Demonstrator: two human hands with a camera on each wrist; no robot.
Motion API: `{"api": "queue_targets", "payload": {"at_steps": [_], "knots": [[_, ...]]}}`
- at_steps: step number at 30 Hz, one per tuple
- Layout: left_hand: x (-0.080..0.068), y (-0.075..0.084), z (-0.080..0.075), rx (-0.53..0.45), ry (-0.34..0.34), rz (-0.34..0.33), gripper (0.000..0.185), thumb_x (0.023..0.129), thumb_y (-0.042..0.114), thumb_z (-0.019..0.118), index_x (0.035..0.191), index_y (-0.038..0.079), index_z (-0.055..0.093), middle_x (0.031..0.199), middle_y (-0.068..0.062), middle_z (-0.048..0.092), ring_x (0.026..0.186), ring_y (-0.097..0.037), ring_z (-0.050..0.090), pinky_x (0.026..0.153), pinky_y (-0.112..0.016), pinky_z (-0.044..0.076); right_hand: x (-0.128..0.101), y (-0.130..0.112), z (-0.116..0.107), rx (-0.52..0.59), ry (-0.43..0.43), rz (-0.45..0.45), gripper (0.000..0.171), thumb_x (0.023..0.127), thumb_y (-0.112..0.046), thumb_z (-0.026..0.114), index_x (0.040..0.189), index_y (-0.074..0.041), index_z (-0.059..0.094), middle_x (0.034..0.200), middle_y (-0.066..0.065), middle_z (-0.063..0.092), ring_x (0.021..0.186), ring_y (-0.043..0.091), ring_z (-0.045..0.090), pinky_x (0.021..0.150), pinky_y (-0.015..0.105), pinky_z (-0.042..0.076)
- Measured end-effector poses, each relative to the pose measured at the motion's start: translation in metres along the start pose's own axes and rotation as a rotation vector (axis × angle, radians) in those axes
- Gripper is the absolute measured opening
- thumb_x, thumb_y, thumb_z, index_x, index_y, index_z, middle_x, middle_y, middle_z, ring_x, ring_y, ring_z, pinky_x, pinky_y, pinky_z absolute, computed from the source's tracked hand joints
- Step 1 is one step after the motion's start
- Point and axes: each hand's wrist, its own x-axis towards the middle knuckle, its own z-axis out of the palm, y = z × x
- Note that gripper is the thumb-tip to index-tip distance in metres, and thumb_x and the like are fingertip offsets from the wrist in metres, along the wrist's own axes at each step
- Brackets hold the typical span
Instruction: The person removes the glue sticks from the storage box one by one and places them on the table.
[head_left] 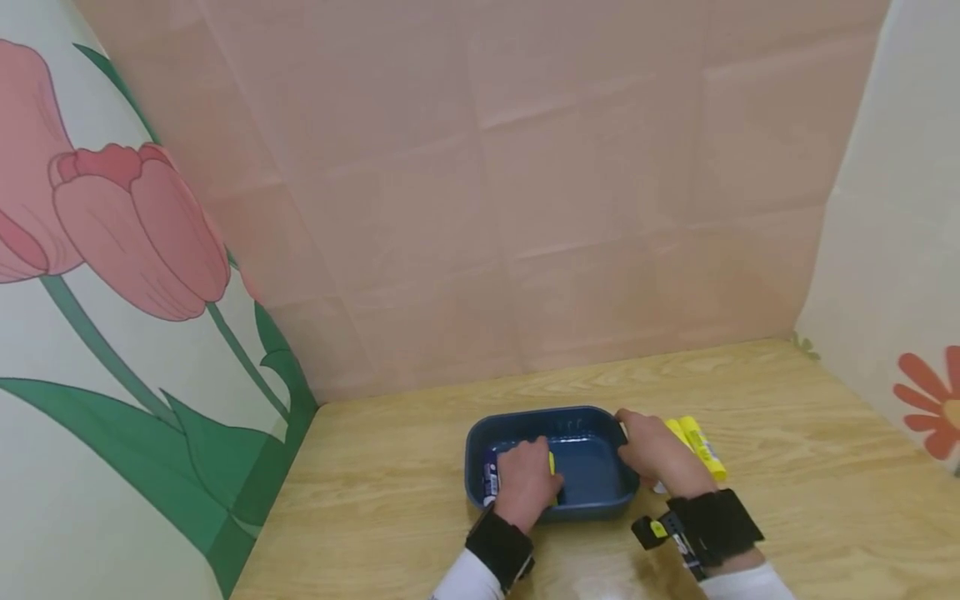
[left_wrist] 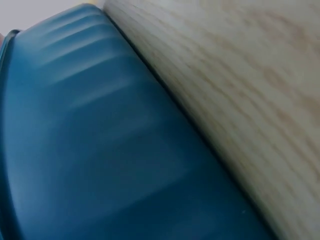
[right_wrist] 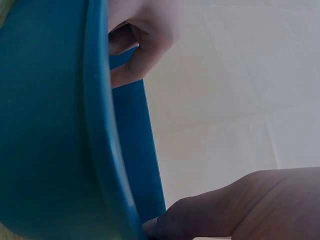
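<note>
A dark blue rectangular tray [head_left: 592,510] sits on the wooden table. My left hand [head_left: 525,477] reaches down into its left half, fingers curled round a yellow glue stick [head_left: 553,479] that is mostly hidden by the hand. Left of that hand, inside the tray, lies a stick with a dark blue and white label [head_left: 491,482]. My right hand [head_left: 660,454] grips the tray's right rim, and its thumb [right_wrist: 182,220] shows at the rim in the right wrist view. The left wrist view has only the tray's outer wall [left_wrist: 110,130] and tabletop.
Yellow glue sticks [head_left: 703,448] lie on the table just right of the tray, partly behind my right hand. Wooden tabletop [head_left: 375,500] extends to both sides. A pink sheet [head_left: 525,208] stands behind the table, with flower-printed panels [head_left: 142,225] at the sides.
</note>
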Motion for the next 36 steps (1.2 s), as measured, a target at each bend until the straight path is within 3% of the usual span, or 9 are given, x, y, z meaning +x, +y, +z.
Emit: {"api": "queue_targets", "payload": {"at_steps": [4,9,13,18,28,36], "knots": [[0.0,-0.003,0.002,-0.062,0.006,0.001,0.041,0.08,0.038,0.08,0.109,0.012,0.067,0.076,-0.001,0.061,0.065,-0.015,0.054,0.058,-0.032,0.045,0.0,0.001,0.001,0.014,0.003,-0.005,0.057,0.092,0.002,0.054,0.145,0.01,0.034,0.115,0.035,0.054,0.05,0.023,0.06,0.045,0.029,0.05],[-0.003,-0.006,0.001,-0.169,0.058,-0.005,0.039,0.08,0.037,0.077,0.109,0.014,0.065,0.071,0.003,0.056,0.06,-0.011,0.048,0.052,-0.027,0.039,-0.002,0.005,0.002,0.025,0.003,0.003,0.058,0.092,0.003,0.054,0.146,0.01,0.033,0.115,0.034,0.053,0.049,0.023,0.059,0.046,0.031,0.05],[-0.007,-0.01,-0.008,-0.245,0.099,-0.021,0.038,0.078,0.036,0.074,0.109,0.016,0.063,0.069,0.006,0.054,0.057,-0.009,0.046,0.051,-0.026,0.037,-0.001,0.006,0.002,0.031,-0.003,0.008,0.059,0.092,0.003,0.054,0.146,0.009,0.031,0.115,0.034,0.052,0.049,0.023,0.058,0.045,0.03,0.049],[-0.015,-0.015,-0.025,-0.329,0.093,-0.06,0.04,0.08,0.034,0.072,0.114,0.016,0.063,0.072,0.007,0.054,0.058,-0.008,0.047,0.053,-0.025,0.038,0.003,0.005,0.001,0.013,-0.01,0.003,0.057,0.093,0.002,0.054,0.145,0.01,0.032,0.114,0.035,0.053,0.049,0.023,0.058,0.045,0.029,0.049],[-0.033,-0.037,-0.057,-0.368,0.155,-0.109,0.04,0.08,0.029,0.068,0.115,0.012,0.063,0.069,0.007,0.054,0.053,-0.008,0.046,0.049,-0.025,0.038,0.006,0.003,0.001,-0.015,-0.004,-0.014,0.057,0.093,0.001,0.055,0.145,0.009,0.033,0.116,0.038,0.051,0.048,0.021,0.059,0.045,0.029,0.05],[-0.042,-0.05,-0.074,-0.362,0.125,-0.201,0.049,0.083,0.035,0.071,0.126,0.012,0.061,0.08,0.001,0.062,0.062,-0.012,0.05,0.053,-0.026,0.042,0.005,0.007,0.003,-0.01,-0.002,-0.048,0.057,0.093,0.003,0.053,0.145,0.012,0.032,0.12,0.039,0.051,0.054,0.023,0.061,0.049,0.034,0.053]]}}
